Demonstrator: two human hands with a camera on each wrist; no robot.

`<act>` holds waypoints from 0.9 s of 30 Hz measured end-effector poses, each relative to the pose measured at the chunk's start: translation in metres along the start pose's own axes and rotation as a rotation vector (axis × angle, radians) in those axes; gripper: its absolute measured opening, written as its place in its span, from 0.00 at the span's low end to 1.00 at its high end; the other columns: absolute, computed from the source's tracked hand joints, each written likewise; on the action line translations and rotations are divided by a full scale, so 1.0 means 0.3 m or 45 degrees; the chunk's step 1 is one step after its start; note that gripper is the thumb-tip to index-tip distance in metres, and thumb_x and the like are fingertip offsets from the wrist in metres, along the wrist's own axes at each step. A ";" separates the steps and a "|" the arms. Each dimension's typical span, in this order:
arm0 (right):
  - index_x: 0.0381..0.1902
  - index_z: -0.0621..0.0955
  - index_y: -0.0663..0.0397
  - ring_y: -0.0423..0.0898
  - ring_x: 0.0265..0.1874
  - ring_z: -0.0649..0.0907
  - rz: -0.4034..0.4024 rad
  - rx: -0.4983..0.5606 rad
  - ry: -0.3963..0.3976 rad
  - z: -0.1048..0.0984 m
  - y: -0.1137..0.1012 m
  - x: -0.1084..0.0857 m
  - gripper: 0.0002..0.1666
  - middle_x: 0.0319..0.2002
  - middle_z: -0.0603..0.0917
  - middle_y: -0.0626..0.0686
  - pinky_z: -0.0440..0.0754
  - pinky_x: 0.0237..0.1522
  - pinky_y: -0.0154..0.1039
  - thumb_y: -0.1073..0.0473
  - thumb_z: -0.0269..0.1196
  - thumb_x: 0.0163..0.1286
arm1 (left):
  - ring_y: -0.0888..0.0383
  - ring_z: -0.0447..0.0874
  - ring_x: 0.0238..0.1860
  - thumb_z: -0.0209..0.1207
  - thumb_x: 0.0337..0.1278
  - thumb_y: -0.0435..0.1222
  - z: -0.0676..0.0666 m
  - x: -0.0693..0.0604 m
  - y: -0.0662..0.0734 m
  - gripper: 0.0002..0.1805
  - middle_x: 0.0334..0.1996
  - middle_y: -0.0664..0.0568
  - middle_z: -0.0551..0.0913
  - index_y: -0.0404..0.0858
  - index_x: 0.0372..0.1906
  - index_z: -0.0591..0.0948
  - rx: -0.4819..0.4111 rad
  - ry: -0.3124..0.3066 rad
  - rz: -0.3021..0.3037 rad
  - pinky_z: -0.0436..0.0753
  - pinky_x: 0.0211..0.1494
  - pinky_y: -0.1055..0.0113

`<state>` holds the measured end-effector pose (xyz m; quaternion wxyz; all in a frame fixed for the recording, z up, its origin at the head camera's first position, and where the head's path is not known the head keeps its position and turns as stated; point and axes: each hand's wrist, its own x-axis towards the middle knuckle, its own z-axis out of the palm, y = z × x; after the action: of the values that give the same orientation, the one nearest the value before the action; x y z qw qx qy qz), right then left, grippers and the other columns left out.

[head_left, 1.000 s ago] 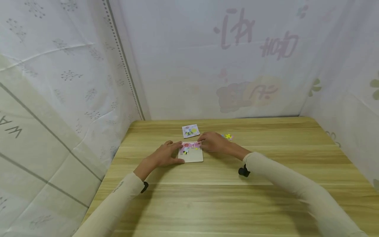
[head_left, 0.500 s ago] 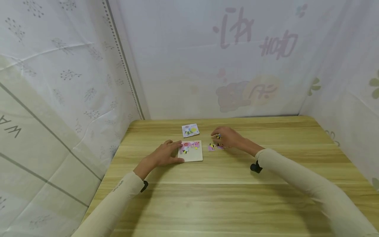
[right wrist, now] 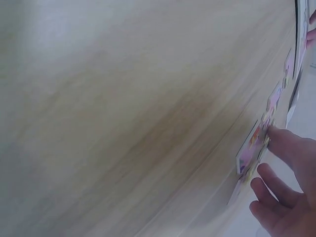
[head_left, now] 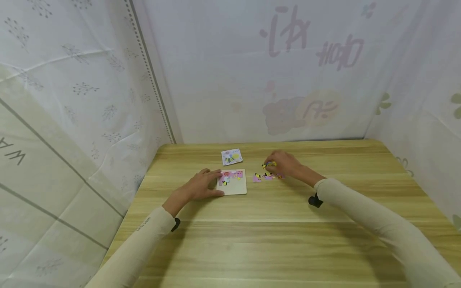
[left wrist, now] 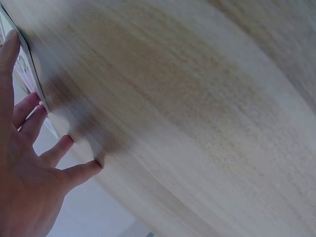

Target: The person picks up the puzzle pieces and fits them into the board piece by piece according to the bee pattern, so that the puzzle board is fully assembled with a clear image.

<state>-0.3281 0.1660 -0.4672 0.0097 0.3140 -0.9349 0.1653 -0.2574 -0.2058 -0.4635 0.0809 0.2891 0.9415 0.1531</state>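
Handling the likely light, stiff puzzle pieces (head_left: 257,179) on the desk (head_left: 230,244) beside the board (head_left: 235,189), you should pinch their edges, your left fingers (head_left: 216,175) spread on the board, your right fingers (right wrist: 276,182) possibly pinching one, you cannot tell.

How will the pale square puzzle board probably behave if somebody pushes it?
The pale square puzzle board is probably stiff: its edges look straight. Lying flat on the wood-grained table, it would likely slide, not roll. The pink-printed puzzle pieces might shift, since they cover only part of it.
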 end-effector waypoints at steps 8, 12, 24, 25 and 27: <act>0.53 0.90 0.49 0.52 0.51 0.85 -0.058 0.002 -0.028 0.014 -0.027 0.035 0.12 0.50 0.90 0.52 0.83 0.42 0.46 0.60 0.65 0.75 | 0.34 0.59 0.77 0.66 0.63 0.62 0.004 0.003 -0.005 0.46 0.79 0.48 0.64 0.40 0.77 0.69 0.014 -0.011 -0.002 0.60 0.77 0.36; 0.53 0.90 0.50 0.51 0.50 0.85 -0.095 0.003 -0.040 0.023 -0.036 0.047 0.12 0.49 0.90 0.52 0.84 0.42 0.45 0.59 0.66 0.76 | 0.35 0.59 0.77 0.66 0.63 0.62 0.005 0.003 -0.004 0.46 0.79 0.48 0.64 0.40 0.77 0.70 0.011 -0.013 -0.010 0.60 0.77 0.36; 0.50 0.91 0.53 0.48 0.45 0.84 -0.207 0.031 -0.005 0.039 -0.069 0.052 0.10 0.45 0.89 0.51 0.84 0.44 0.45 0.60 0.69 0.73 | 0.34 0.58 0.78 0.66 0.63 0.61 0.001 0.002 0.002 0.46 0.80 0.48 0.64 0.40 0.77 0.70 -0.004 -0.022 -0.024 0.58 0.77 0.34; 0.50 0.91 0.54 0.48 0.45 0.84 -0.210 0.033 -0.002 0.037 -0.075 0.051 0.11 0.45 0.89 0.52 0.85 0.44 0.45 0.60 0.69 0.73 | 0.35 0.58 0.78 0.66 0.63 0.61 0.001 0.002 0.002 0.46 0.80 0.48 0.64 0.40 0.77 0.70 -0.003 -0.022 -0.025 0.58 0.77 0.34; 0.50 0.91 0.54 0.49 0.45 0.84 -0.210 0.034 0.004 0.034 -0.089 0.050 0.11 0.45 0.89 0.53 0.85 0.44 0.45 0.60 0.70 0.72 | 0.35 0.58 0.78 0.66 0.63 0.62 0.000 0.002 0.002 0.46 0.80 0.48 0.64 0.40 0.77 0.69 -0.002 -0.021 -0.024 0.58 0.76 0.33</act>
<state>-0.3236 0.1339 -0.4669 0.0207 0.3900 -0.9035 0.1768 -0.2574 -0.2049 -0.4634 0.0903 0.2814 0.9434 0.1506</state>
